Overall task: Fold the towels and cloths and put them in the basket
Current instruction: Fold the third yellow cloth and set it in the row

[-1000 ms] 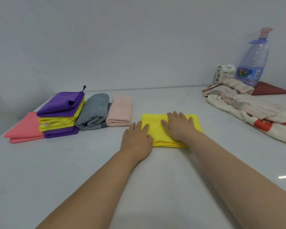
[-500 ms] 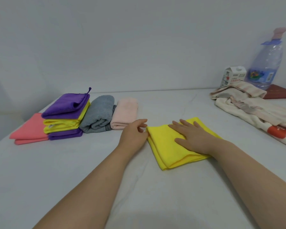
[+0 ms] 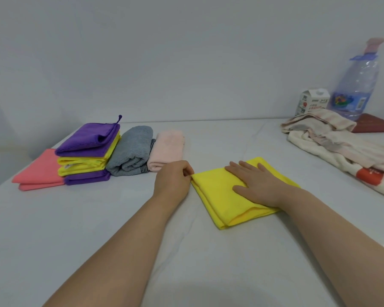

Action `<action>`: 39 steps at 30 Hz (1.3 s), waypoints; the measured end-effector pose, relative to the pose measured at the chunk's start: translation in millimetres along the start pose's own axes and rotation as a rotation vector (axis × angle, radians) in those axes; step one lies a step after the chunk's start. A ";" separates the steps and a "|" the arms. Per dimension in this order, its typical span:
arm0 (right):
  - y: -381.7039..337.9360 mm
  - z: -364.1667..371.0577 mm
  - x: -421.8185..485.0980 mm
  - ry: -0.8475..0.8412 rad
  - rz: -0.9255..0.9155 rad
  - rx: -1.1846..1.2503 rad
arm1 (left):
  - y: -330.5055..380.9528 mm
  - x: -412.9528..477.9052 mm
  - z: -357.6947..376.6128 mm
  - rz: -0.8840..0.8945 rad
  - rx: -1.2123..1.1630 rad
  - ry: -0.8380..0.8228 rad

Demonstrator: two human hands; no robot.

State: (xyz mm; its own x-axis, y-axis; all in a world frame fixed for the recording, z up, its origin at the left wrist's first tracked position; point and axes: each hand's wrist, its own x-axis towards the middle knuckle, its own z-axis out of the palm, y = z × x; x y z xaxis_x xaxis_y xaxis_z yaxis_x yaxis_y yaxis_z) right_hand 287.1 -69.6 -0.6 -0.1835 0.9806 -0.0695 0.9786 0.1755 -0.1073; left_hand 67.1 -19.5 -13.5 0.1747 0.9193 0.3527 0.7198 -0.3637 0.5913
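A folded yellow cloth (image 3: 226,196) lies just right of the frame's centre on the white table (image 3: 98,229), its layered open edges facing the lower edge of the picture. The right hand (image 3: 256,185) rests flat on top of it, fingers stretched out and slightly spread, palm down, gripping nothing. The left hand (image 3: 173,180) sits at the cloth's left corner with its fingers curled in and the fingertips pinched at that corner; whether they actually have fabric between them cannot be told. Just beyond the left hand, toward the middle left of the frame, stand a folded pale pink towel (image 3: 167,149) and, touching it on the left, a rolled grey towel (image 3: 131,151) with a striped hem. Left of those is a stack: a purple cloth (image 3: 87,138) on top, a yellow one (image 3: 82,166) under it, another purple cloth (image 3: 87,177) at the bottom, and a coral cloth (image 3: 39,171) lying partly beneath at the far left. At the upper right, well apart from the hands, a loose heap of cream and striped towels (image 3: 341,147) spreads along the table edge, one with a red patch. Behind it stand a small milk carton (image 3: 312,101), a large clear water bottle (image 3: 357,85), and a dark red flat object (image 3: 375,126). No basket is in view.
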 end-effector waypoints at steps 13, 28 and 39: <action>-25.4 11.5 -0.3 0.062 0.213 -0.063 | 54.8 -21.7 19.9 0.255 0.209 -0.119; 21.0 8.9 -15.5 0.058 0.467 0.071 | 31.7 -17.1 14.0 0.068 0.513 -0.556; 38.4 7.6 -14.8 0.206 0.602 0.123 | 29.6 -21.3 12.3 0.114 0.474 -0.498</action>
State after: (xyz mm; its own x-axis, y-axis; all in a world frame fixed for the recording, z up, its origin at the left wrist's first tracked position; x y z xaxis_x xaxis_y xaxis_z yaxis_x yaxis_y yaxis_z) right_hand 326.7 -78.1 -11.3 0.4280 0.9030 0.0373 0.8845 -0.4100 -0.2227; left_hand 93.0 -48.0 -12.4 0.4728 0.8799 -0.0480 0.8744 -0.4617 0.1495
